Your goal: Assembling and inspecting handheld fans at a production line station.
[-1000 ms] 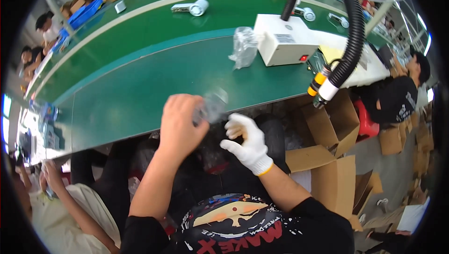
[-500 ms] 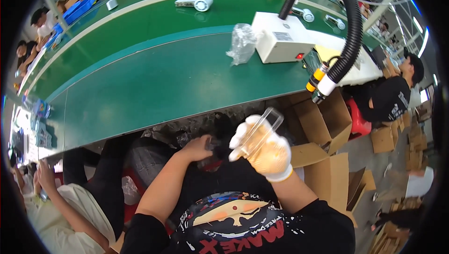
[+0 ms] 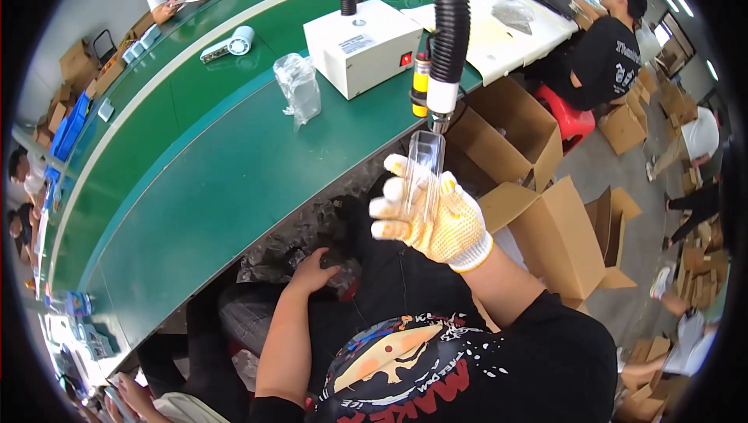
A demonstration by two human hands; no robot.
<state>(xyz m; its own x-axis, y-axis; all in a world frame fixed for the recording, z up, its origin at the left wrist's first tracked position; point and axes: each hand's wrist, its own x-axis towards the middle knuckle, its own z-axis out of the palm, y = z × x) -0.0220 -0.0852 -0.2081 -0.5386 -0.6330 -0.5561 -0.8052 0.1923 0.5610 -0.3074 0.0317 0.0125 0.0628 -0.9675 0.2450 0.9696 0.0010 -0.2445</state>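
My right hand, in a white knitted glove with yellow dots, holds a clear, narrow plastic case. The case stands nearly upright against the palm, its top just below the tip of the nozzle on a black corrugated hose. My bare left hand is low beside the table edge, near my lap. Its fingers are bent around what looks like a clear plastic piece, hard to make out against the dark clothing. Many clear plastic pieces lie next to that hand, below the tabletop.
A white box-shaped machine with a red switch and a bagged item stand on the green table. Behind runs a green conveyor with white handheld devices. Open cartons stand at my right. A co-worker sits beyond them.
My view has turned right. My right hand has brought the clear case up under the nozzle and made it more upright. My left hand stays low by the plastic pieces.
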